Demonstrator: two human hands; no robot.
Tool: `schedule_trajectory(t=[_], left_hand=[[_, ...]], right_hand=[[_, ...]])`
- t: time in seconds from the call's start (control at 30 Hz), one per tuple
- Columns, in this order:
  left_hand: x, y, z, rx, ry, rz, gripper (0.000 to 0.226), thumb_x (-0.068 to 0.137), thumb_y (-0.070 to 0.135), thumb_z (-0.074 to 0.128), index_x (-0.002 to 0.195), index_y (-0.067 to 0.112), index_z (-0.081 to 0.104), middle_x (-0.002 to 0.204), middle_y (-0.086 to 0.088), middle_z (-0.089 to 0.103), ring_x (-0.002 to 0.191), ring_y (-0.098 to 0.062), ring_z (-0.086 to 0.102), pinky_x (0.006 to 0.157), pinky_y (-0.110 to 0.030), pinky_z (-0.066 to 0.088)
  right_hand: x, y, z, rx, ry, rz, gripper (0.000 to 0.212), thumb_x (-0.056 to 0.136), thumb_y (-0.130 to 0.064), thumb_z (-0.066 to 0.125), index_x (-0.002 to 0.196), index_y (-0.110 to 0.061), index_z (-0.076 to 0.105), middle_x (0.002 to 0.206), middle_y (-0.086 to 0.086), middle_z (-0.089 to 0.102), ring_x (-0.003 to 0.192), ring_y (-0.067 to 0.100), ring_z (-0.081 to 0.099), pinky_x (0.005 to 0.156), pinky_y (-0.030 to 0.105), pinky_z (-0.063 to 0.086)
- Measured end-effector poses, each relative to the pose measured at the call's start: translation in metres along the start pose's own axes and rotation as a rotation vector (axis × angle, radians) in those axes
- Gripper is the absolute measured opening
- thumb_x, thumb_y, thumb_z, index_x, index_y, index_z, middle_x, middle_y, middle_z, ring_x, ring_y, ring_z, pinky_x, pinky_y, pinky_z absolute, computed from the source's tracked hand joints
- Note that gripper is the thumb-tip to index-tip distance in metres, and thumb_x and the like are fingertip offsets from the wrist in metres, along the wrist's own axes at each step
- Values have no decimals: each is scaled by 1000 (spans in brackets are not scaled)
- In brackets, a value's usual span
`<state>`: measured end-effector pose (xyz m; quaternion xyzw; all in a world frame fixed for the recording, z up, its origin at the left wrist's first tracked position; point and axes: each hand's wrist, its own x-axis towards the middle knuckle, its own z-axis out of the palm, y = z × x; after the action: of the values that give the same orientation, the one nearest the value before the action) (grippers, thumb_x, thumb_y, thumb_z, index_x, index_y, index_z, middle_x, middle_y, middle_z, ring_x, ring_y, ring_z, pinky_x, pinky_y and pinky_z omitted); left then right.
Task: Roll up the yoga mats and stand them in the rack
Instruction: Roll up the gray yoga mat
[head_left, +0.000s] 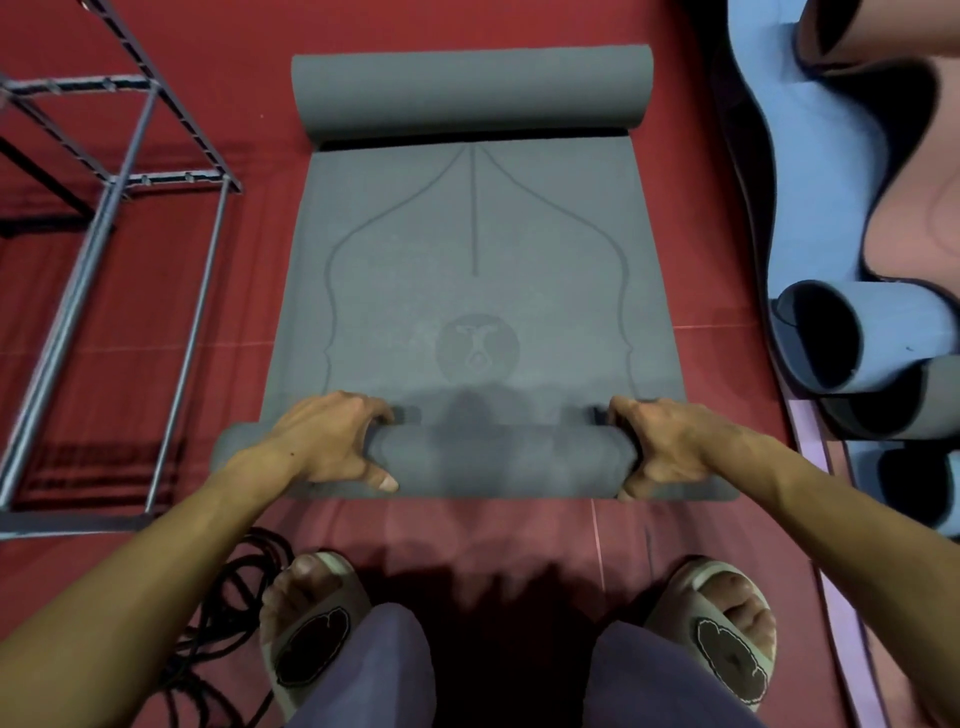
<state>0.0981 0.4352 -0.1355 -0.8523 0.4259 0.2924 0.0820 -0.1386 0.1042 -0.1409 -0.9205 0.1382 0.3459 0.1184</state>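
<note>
A grey yoga mat (472, 291) with an engraved outline lies flat on the red floor in front of me. Its far end is curled into a thick roll (470, 88). Its near end is rolled into a small tube (498, 457). My left hand (327, 441) grips the tube near its left end, fingers over the top and thumb on the near side. My right hand (660, 447) grips it near the right end the same way. A grey metal rack (119, 182) stands to the left of the mat.
Blue and pink mats (826, 156) lie crumpled on the right, with loosely rolled blue ends (852, 338) beside the grey mat. A black cable (228, 587) coils by my left foot. My sandalled feet and knees are at the bottom edge.
</note>
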Motion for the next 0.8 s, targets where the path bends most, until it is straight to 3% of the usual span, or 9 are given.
schedule_trajectory(t=[0.07,0.13,0.2,0.3,0.43,0.57,0.7,0.8], left_hand=[[1,-2,1,-26,-23,5,91,50,88,78,126,41,59,116,14,71,108,-19,68,86,-37,53],[4,-4,0,-51,-42,9,87,54,85,79,126,41,60,116,14,71,109,-19,68,88,-38,53],[7,-7,-1,-64,-54,20,86,59,84,79,132,42,61,119,14,72,113,-20,67,91,-37,53],[8,-10,0,-31,-55,47,85,68,84,73,143,49,53,129,16,68,124,-19,64,94,-39,51],[6,-11,8,-54,-55,48,79,79,79,68,150,56,42,137,15,57,132,-17,56,97,-42,46],[9,-12,12,-147,-95,52,89,69,84,60,151,60,36,128,9,39,126,-23,51,110,-45,45],[7,0,9,-76,32,174,75,89,54,66,154,62,30,132,10,33,119,-17,38,106,-35,39],[2,18,11,-50,127,243,78,83,47,58,156,57,31,133,11,37,117,-15,41,101,-36,40]], right_hand=[[-1,2,2,74,-43,14,79,49,-63,89,114,-35,54,106,-11,65,100,21,67,75,30,46],[1,5,2,113,0,10,85,41,-70,85,115,-37,58,108,-7,56,103,22,60,88,34,51],[2,7,3,24,38,-14,98,38,-82,71,128,-43,59,112,-3,48,109,25,49,101,38,48],[-1,-3,4,55,80,-60,112,47,-86,62,150,-47,43,120,-1,45,115,27,43,107,41,43],[4,-16,10,107,224,-178,96,57,-78,82,136,-35,48,118,-6,51,106,20,46,96,40,46],[7,-17,4,57,216,-192,82,67,-73,82,132,-38,49,121,-8,53,109,20,49,86,38,48],[8,-14,3,68,225,-163,76,78,-70,76,143,-41,49,131,-10,54,121,20,49,87,35,44],[10,-15,-1,99,202,-127,73,83,-65,74,147,-42,48,135,-6,54,125,22,48,88,34,42]])
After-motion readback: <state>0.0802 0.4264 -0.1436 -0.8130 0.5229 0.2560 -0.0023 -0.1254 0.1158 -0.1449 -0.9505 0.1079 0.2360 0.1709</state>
